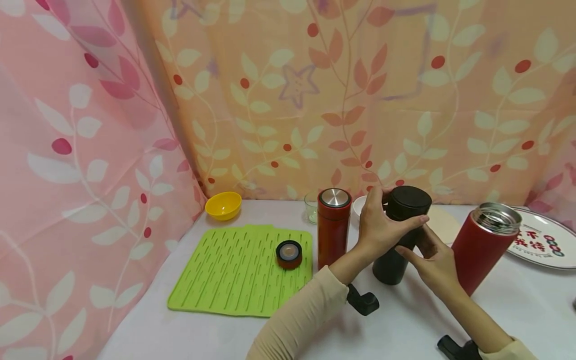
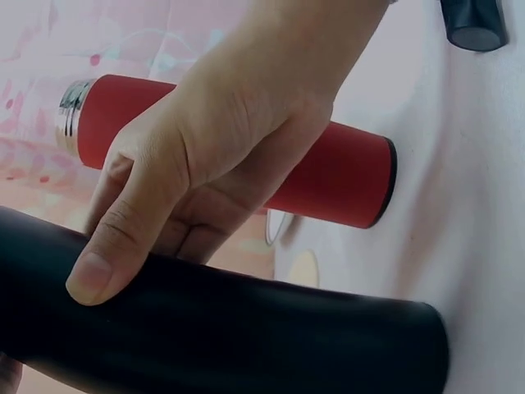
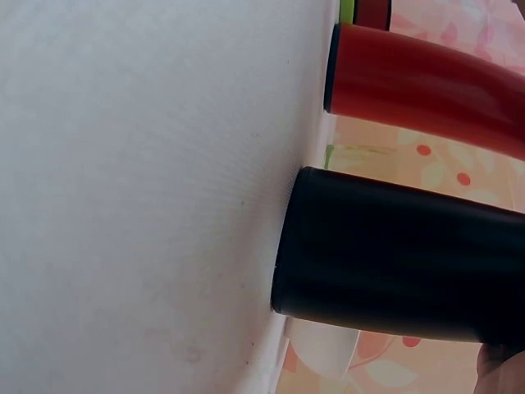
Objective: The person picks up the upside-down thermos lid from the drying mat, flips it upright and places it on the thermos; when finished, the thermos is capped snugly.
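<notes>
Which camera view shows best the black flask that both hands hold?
The head view: the whole black flask stands upright with its lid on. The left wrist view shows only its side under a thumb. The right wrist view shows its lower body and base.

The left hand [image 2: 205, 164] curls its fingers over a black flask [image 2: 246, 336]. Behind it, an open red flask [image 2: 344, 176] stands on the white counter [image 2: 467, 205].

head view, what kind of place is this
Probably a staged tabletop set, not a real kitchen: a white table backed by leaf-print curtains, with a green drying mat and thermos flasks, one black.
</notes>
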`<state>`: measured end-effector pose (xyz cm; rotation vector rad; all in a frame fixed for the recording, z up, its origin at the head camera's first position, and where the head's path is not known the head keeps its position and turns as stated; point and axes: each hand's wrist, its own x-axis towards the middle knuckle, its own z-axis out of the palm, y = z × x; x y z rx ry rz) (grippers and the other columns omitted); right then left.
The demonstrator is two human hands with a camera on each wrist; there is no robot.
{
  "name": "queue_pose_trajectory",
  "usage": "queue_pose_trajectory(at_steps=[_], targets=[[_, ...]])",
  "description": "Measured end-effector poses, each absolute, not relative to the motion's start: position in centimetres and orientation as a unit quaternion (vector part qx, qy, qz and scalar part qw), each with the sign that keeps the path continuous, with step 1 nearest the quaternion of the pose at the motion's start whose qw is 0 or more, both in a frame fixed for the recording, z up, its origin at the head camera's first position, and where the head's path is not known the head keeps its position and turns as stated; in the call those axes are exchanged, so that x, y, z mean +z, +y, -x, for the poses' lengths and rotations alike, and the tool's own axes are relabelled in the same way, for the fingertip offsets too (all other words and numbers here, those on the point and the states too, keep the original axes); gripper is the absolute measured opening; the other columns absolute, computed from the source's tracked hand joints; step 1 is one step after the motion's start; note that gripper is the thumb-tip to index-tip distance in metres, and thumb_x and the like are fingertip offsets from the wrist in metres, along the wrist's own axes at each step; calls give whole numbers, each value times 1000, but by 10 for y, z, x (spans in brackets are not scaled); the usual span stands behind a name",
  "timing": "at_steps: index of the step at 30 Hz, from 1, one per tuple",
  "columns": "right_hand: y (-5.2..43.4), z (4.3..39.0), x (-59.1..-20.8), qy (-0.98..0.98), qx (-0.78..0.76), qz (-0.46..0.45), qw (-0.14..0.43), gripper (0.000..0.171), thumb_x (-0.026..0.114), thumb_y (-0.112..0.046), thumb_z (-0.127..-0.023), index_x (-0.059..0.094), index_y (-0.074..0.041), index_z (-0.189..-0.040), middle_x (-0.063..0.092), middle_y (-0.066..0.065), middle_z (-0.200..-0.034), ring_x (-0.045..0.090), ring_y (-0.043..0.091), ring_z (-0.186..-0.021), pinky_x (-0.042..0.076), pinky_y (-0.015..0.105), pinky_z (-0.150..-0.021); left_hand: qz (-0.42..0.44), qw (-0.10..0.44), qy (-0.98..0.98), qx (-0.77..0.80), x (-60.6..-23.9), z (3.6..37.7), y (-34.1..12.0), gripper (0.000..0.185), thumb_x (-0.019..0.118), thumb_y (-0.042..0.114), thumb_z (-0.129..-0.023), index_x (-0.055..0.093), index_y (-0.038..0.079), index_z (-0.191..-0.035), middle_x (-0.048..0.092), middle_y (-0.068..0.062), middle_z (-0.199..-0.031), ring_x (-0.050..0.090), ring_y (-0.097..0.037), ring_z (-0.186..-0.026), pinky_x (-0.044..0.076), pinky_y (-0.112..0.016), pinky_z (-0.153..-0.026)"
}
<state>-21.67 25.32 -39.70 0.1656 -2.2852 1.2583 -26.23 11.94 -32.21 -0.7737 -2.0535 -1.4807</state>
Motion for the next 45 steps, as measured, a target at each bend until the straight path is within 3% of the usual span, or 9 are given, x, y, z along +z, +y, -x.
queue_pose_trajectory(at_steps=[6, 12, 19, 26, 32, 38, 45], targets=[[253, 214, -398, -848, 456, -52, 267, 79, 72, -19, -79, 28, -30, -144, 42, 7, -142, 42, -19, -111, 37, 3, -86, 297, 236, -731, -567, -324, 262, 118, 63, 83, 30, -66, 50, 15, -118, 62, 3, -104, 53, 2, -92, 43, -9, -74], [253, 214, -397, -847, 451, -58, 275, 80, 73, -17, -77, 29, -30, -143, 46, 11, -138, 43, -21, -107, 38, 2, -84, 324, 200, -700, -605, -327, 265, 115, 66, 82, 21, -68, 52, 15, -126, 65, -1, -110, 58, 1, -95, 47, -10, -79], [252, 213, -396, -851, 448, -49, 269, 78, 73, -22, -78, 30, -29, -143, 47, 12, -137, 44, -20, -107, 38, 4, -85, 317, 152, -701, -620, -323, 268, 110, 67, 82, 16, -68, 54, 17, -129, 59, 1, -126, 60, -1, -99, 47, -10, -82], [250, 214, -395, -853, 446, -33, 270, 78, 73, -25, -78, 31, -27, -143, 49, 17, -134, 45, -20, -105, 38, 3, -85, 314, 118, -710, -619, -321, 269, 106, 65, 80, 21, -71, 53, 22, -130, 57, 7, -128, 58, 2, -101, 47, -11, -82], [251, 216, -396, -845, 459, -31, 272, 77, 75, -21, -76, 35, -22, -142, 51, 20, -131, 46, -21, -102, 39, 1, -82, 317, 90, -680, -655, -323, 270, 106, 65, 78, 15, -73, 52, 20, -131, 55, 5, -131, 57, 1, -104, 46, -14, -87], [253, 216, -398, -839, 466, -32, 281, 76, 75, -17, -75, 37, -23, -141, 52, 16, -131, 48, -19, -102, 40, 2, -82, 318, 55, -652, -687, -325, 271, 107, 67, 76, 6, -73, 50, 18, -133, 53, 3, -133, 55, 1, -109, 43, -13, -91], [252, 214, -398, -844, 460, -24, 275, 75, 74, -22, -77, 36, -26, -141, 50, 11, -134, 48, -18, -105, 40, 4, -84, 313, 63, -659, -682, -326, 267, 107, 65, 74, 11, -77, 46, 18, -135, 57, 0, -127, 53, 1, -112, 39, -13, -97]])
